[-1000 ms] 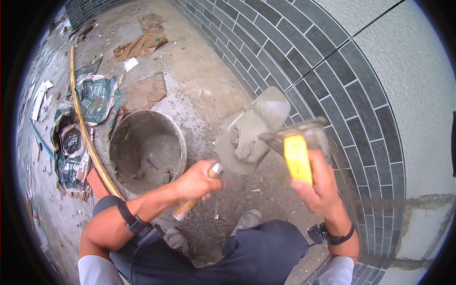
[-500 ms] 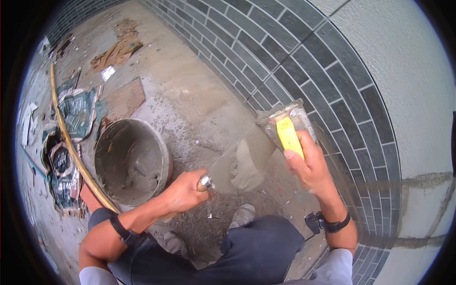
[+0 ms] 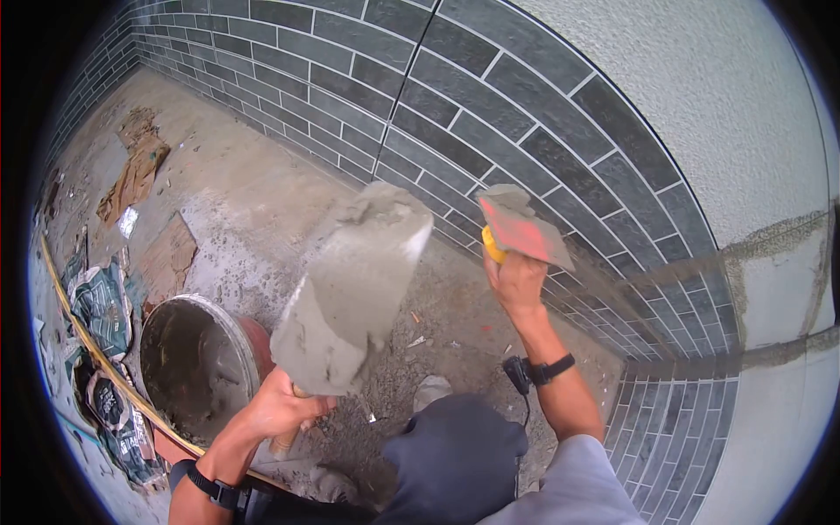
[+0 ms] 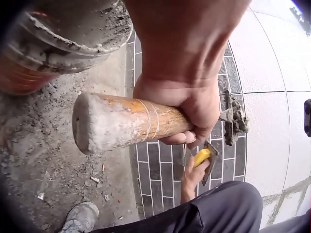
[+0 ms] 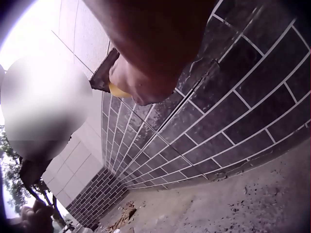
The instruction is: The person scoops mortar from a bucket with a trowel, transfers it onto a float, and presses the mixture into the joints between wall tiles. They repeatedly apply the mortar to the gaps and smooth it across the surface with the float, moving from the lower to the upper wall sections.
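In the head view my left hand (image 3: 284, 407) grips the wooden handle of a broad trowel (image 3: 354, 284). Grey mortar coats its large blade, which is raised over the ground between bucket and wall. The left wrist view shows fingers curled round the thick wooden handle (image 4: 131, 121), its butt crusted with mortar. My right hand (image 3: 518, 280) holds a plastering trowel (image 3: 525, 232) by its yellow handle (image 3: 493, 245). That plate faces up in front of the tiled wall, a lump of mortar (image 3: 507, 197) at its far edge.
A mortar bucket (image 3: 206, 367) stands at the left, with a long bamboo pole (image 3: 122, 381) and torn bags (image 3: 103, 306) beyond it. The dark tiled wall (image 3: 472, 131) runs along the right. A flattened brown scrap (image 3: 136, 179) and small debris lie on the concrete floor.
The broad trowel has risen from the ground, tilting its mortar-covered blade up. The plastering trowel has turned from handle-up to plate-up and carries mortar. The head view has swung right, toward the wall.
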Available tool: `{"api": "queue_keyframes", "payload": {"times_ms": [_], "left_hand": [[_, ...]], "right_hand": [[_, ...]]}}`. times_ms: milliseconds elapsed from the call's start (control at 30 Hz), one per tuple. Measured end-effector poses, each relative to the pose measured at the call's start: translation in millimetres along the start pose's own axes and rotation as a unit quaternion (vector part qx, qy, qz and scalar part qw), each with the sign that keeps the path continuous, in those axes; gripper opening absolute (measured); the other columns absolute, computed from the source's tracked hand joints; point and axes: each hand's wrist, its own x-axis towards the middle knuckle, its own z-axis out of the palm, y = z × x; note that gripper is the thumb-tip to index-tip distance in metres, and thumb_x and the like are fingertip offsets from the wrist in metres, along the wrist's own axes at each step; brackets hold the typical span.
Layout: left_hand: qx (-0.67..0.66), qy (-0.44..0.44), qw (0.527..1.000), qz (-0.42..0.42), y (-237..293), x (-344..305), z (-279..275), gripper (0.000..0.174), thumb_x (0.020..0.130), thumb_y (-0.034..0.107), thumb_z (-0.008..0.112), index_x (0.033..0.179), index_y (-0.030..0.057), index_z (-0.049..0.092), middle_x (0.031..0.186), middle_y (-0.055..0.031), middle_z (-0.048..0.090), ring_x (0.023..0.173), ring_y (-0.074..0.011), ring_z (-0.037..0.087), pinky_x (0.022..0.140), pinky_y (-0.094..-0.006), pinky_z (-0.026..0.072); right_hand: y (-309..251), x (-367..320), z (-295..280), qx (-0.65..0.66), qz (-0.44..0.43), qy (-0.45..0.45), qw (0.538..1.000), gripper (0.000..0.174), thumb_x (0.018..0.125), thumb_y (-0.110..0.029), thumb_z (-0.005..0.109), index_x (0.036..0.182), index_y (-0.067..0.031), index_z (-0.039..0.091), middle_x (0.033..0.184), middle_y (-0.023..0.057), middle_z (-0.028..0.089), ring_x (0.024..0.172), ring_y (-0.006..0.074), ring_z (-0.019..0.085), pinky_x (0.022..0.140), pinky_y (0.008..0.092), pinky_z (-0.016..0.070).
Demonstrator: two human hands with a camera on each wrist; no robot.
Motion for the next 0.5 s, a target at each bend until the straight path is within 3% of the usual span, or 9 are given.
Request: {"api": "queue_keyframes", "payload": {"times_ms": [67,167,200,233,267,333,400,433,500], "left_hand": [[-0.06,0.031,0.998,-0.006,0.9,0.1,-1.6,0.016,0.081,-0.002,0.07,0.089,0.004,0.058,0.063,-0.0015,0.056,0.047,-0.0122,0.053,0.043,-0.0276,0.0424],[-0.085,0.044,0.995,0.005,-9.0,0.5,-12.1,0.024,0.081,-0.003,0.068,0.102,0.0037,0.057,0.068,-0.0008,0.055,0.048,-0.0112,0.053,0.043,-0.0273,0.043],[-0.086,0.042,0.995,0.006,-5.8,1.0,-12.0,0.024,0.081,-0.003,0.068,0.102,0.0037,0.057,0.068,-0.0008,0.055,0.048,-0.0112,0.053,0.043,-0.0273,0.043],[-0.08,0.045,0.996,0.01,-0.8,-0.5,-11.0,0.018,0.082,-0.003,0.068,0.093,0.0044,0.056,0.062,-0.0011,0.053,0.045,-0.0117,0.052,0.041,-0.0272,0.0418],[-0.075,0.049,0.996,0.014,2.3,-1.2,-10.4,0.016,0.082,-0.003,0.068,0.083,0.0051,0.055,0.056,-0.0013,0.052,0.042,-0.0123,0.05,0.04,-0.027,0.0406],[-0.076,0.055,0.996,0.011,1.5,-0.3,-10.7,0.016,0.081,-0.004,0.067,0.084,0.0048,0.054,0.056,-0.0013,0.051,0.042,-0.0123,0.05,0.04,-0.0271,0.0407],[-0.078,0.061,0.995,0.005,1.2,-1.5,-9.5,0.016,0.081,-0.005,0.067,0.084,0.0044,0.054,0.056,-0.0013,0.051,0.042,-0.0123,0.05,0.04,-0.0271,0.0407],[-0.066,0.059,0.996,0.008,3.4,-1.2,-8.9,0.016,0.08,-0.006,0.067,0.084,0.0041,0.054,0.057,-0.0014,0.051,0.042,-0.0122,0.05,0.04,-0.0273,0.0409],[-0.058,0.056,0.997,0.007,2.5,-2.7,-11.0,0.017,0.079,-0.006,0.066,0.084,0.0038,0.054,0.057,-0.0014,0.05,0.043,-0.0121,0.05,0.039,-0.0274,0.041]], "right_hand": [[7.8,-14.4,36.2,0.003,0.028,-0.038,0.999,0.066,0.073,-0.017,0.08,0.128,0.004,0.05,0.113,0.0227,0.062,0.101,0.0389,0.062,0.089,0.0462,0.0475],[9.2,-17.4,64.9,0.0,0.064,-0.081,0.995,0.071,0.074,-0.017,0.08,0.133,0.0036,0.046,0.113,0.0238,0.063,0.1,0.0401,0.062,0.089,0.0471,0.0479],[10.2,-14.7,67.7,-0.007,0.072,-0.088,0.994,0.074,0.074,-0.018,0.079,0.135,0.0036,0.043,0.111,0.0244,0.063,0.099,0.0408,0.063,0.088,0.0473,0.0483],[12.7,-12.4,68.4,-0.009,0.071,-0.089,0.994,0.074,0.074,-0.018,0.079,0.135,0.0036,0.043,0.111,0.0244,0.063,0.099,0.0408,0.063,0.088,0.0473,0.0483],[14.6,-9.8,69.3,-0.011,0.095,-0.111,0.989,0.068,0.077,-0.02,0.077,0.132,0.0033,0.043,0.103,0.0245,0.065,0.091,0.0412,0.064,0.082,0.0479,0.0497],[17.7,-3.1,70.7,-0.011,0.117,-0.134,0.984,0.063,0.08,-0.022,0.075,0.129,0.003,0.043,0.095,0.0246,0.066,0.084,0.0416,0.066,0.076,0.0485,0.0512],[24.0,2.9,65.7,0.016,0.171,-0.234,0.957,0.045,0.086,-0.025,0.07,0.114,0.0009,0.046,0.077,0.0229,0.066,0.067,0.0421,0.065,0.063,0.0494,0.0507],[27.1,6.2,62.9,0.009,0.141,-0.198,0.97,0.038,0.088,-0.028,0.068,0.104,-0.0016,0.045,0.067,0.0206,0.064,0.059,0.0414,0.063,0.055,0.0497,0.0485],[31.3,14.1,53.0,-0.006,0.142,-0.192,0.971,0.039,0.088,-0.028,0.068,0.105,-0.0011,0.045,0.068,0.021,0.064,0.06,0.0413,0.063,0.056,0.0496,0.0485]]}}
